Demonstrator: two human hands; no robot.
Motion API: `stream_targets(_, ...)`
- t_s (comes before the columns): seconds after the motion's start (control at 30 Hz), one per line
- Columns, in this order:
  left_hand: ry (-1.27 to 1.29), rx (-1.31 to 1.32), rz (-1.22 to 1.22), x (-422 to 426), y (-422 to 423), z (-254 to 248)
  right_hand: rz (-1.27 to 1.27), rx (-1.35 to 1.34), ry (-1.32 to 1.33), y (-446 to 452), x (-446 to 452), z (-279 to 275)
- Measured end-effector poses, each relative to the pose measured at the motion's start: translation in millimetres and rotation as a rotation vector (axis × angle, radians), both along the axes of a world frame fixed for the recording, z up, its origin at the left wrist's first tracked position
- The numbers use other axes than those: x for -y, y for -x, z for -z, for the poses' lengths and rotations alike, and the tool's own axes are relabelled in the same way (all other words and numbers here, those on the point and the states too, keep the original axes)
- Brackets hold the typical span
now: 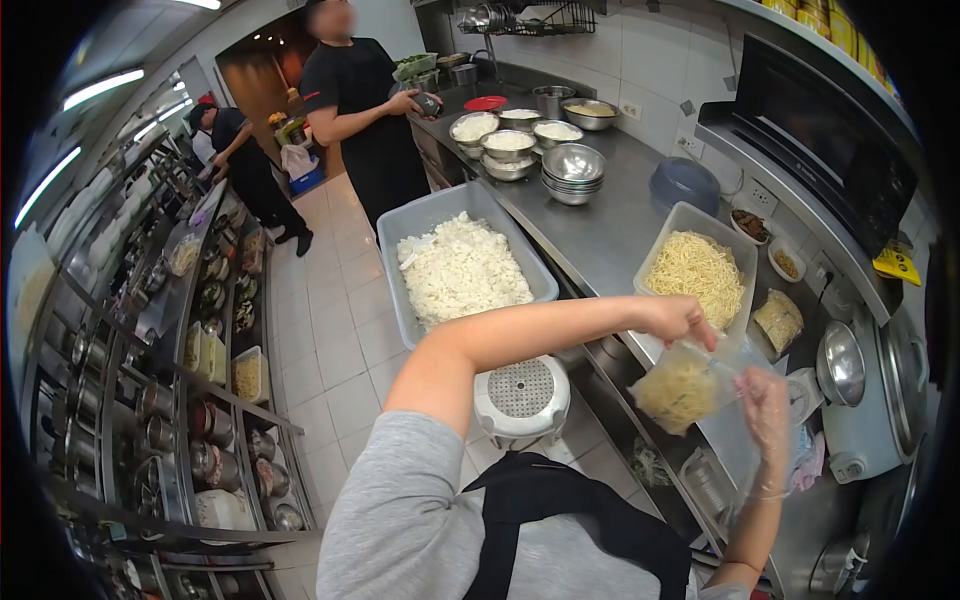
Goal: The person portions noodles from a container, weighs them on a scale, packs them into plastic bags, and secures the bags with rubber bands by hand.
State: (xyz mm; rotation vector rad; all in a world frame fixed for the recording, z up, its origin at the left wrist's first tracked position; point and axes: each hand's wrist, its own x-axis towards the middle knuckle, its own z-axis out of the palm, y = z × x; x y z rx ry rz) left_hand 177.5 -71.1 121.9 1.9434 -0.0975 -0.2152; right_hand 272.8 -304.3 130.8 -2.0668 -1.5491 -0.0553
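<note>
A clear plastic bag (680, 396) with pale yellow strips inside hangs over the steel counter between my two hands. My left hand (676, 320) reaches across from the left, its fingers closed at the upper part of the bag. My right hand (766, 405) is closed on the bag's other side, by its open-looking edge. Just beyond my left hand stands a rectangular tub (745, 252) heaped with pale yellow strips (697, 272), perhaps noodles or cut potato. Another filled bag (779, 321) lies on the counter beside the tub.
A grey tub (400, 285) of white crumbly food (465, 268) sits left of the counter, above a white stool (521, 398). Steel bowls (573, 170) stand farther back. A scale (803, 394) is right of my hands. One person (350, 120) stands ahead; another (245, 165) works at left shelves.
</note>
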Motion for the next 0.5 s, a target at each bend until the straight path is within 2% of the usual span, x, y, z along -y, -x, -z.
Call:
stream_targets(0.1,-0.003,0.037,0.039,8.3,-7.9,-21.8,0.060,0.110,-0.094,-6.9,10.9,-19.5)
stream_targets(0.17,-0.216,0.244,0.107,16.8,-18.3,-28.8,0.093,0.261,-0.183,-11.9,18.0,-27.5)
stream_targets(0.2,-0.213,0.245,0.110,17.9,-31.8,-18.8,0.137,0.311,-0.142,-19.6,23.8,-28.1)
stream_targets(0.27,-0.559,0.608,0.066,22.0,-57.2,2.8,0.177,0.324,-0.176,-35.0,26.3,-16.2)
stream_targets(0.33,-0.729,0.371,-0.040,31.6,-57.3,4.1,0.239,0.264,-0.174,-53.5,33.0,12.2)
stream_targets(0.37,-0.822,0.238,0.015,29.9,-62.9,13.3,0.281,0.236,-0.049,-62.6,37.0,27.7)
stream_targets(0.4,-0.846,0.214,0.081,31.1,-65.7,19.6,0.252,0.293,0.039,-86.1,45.2,50.9)
stream_targets(0.43,-0.873,0.302,0.090,32.0,-75.8,35.3,0.241,0.371,-0.026,-96.1,47.7,60.4)
stream_targets(0.47,-0.905,0.264,0.069,38.3,-84.7,30.8,0.272,0.310,0.062,-94.9,47.4,45.0)
stream_targets(0.5,-1.016,0.362,-0.066,44.0,-91.1,23.9,0.318,0.346,0.075,-99.4,50.1,36.7)
